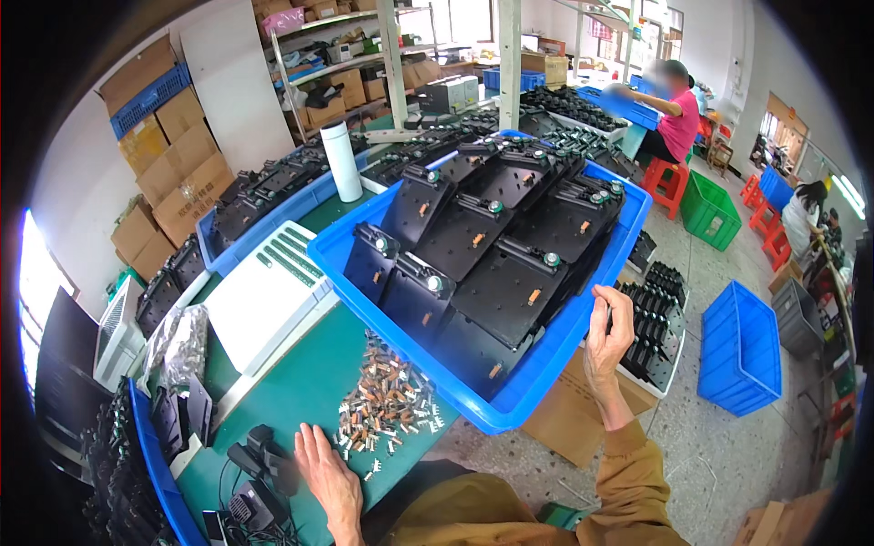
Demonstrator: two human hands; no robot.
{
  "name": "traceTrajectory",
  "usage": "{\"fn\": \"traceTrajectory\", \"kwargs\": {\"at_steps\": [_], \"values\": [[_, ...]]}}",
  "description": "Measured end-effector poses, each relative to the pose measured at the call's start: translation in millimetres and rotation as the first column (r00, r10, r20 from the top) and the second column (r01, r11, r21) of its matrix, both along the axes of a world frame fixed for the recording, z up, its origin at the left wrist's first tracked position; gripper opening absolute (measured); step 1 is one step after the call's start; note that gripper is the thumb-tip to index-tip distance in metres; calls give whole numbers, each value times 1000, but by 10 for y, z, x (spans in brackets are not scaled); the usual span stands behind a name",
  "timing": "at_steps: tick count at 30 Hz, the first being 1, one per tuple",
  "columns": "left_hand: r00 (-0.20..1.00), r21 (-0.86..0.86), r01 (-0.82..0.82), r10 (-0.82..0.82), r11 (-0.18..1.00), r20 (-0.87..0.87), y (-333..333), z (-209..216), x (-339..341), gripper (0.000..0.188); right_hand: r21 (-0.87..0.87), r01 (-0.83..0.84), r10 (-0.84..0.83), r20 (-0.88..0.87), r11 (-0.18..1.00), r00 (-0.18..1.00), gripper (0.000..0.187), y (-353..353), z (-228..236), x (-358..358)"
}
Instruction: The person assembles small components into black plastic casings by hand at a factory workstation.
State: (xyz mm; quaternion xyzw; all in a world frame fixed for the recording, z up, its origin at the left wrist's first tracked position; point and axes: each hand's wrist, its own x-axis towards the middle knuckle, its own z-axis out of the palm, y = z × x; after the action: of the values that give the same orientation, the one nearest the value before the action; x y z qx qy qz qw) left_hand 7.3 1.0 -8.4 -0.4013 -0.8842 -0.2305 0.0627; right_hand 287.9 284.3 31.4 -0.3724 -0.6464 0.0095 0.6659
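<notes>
My right hand (607, 343) has its fingers curled at the right rim of a blue plastic tray (487, 414). Black flat plates (510, 291) fill the tray in overlapping rows, each with a dark bar, a round silvery-green fitting and a small orange piece. The tray sits tilted over the table's right side. My left hand (330, 480) lies flat on the green tabletop (314, 364), fingers stretched out, holding nothing. Beside its fingertips spreads a loose heap of small brown-and-white parts (387, 396). Black devices with cables (258, 491) lie to its left.
A white slotted panel (269, 300) and a white cylinder (340, 162) stand behind the table's near part. A blue crate (740, 350) and a green crate (710, 211) are on the floor at right. A co-worker in pink (678, 127) sits on a red stool (665, 185).
</notes>
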Motion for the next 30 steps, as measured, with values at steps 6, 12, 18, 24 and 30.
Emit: {"fn": "traceTrajectory", "kwargs": {"at_steps": [6,12,18,24,30], "values": [[1000,-21,-10,11,1000,28,-3,28,8,46,-27,-3,5,75,1000,997,18,-43,-107,19],[1000,-10,-3,3,1000,31,10,52,19,46,26,67,-69,91,997,993,21,-74,-145,21],[999,-21,-18,19,1000,42,17,67,15,46,11,66,-67,97,998,993,20,-58,-201,-29],[999,-12,-18,19,1000,44,25,79,17,46,71,106,-116,167,992,979,21,-52,-193,-40],[999,8,-3,2,1000,42,17,82,12,45,117,196,-221,267,973,938,20,-106,-183,-71]]}}
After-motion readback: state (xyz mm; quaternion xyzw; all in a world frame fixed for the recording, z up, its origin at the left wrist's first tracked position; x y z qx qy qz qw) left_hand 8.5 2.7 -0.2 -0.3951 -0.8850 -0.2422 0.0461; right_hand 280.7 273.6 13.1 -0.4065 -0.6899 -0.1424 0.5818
